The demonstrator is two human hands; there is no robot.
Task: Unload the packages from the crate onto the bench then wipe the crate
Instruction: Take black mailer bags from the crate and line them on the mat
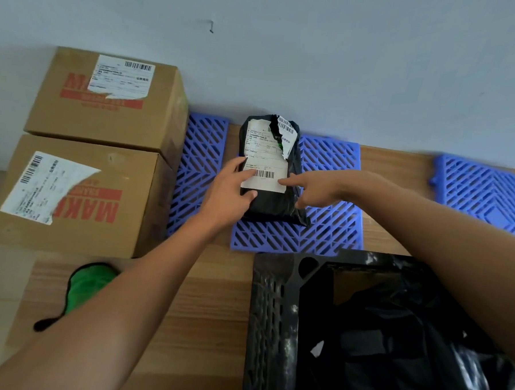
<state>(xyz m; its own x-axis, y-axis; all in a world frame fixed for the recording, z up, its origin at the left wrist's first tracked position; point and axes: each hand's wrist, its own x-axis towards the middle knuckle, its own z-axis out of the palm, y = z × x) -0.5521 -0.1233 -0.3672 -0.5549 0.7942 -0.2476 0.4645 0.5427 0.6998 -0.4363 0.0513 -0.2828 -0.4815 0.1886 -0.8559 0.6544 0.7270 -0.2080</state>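
A black poly-bag package (269,206) with a white barcode label lies flat on a blue lattice mat (295,238) against the wall. My left hand (229,193) rests on its left edge, with thumb and forefinger spread over the label. My right hand (316,189) touches the label's right side with a straight forefinger, and its other fingers are loosely bent beside the package's right edge. The black plastic crate (274,315) stands at the near right and holds several dark plastic bags (392,336). A green cloth (87,284) lies on the wooden bench (209,296), partly under my left forearm.
Two labelled cardboard boxes stand at the left, one at the back (106,97) and one nearer (77,197). More blue lattice mats lie beside the boxes (201,162) and at the far right (486,195). A pale wall closes off the back.
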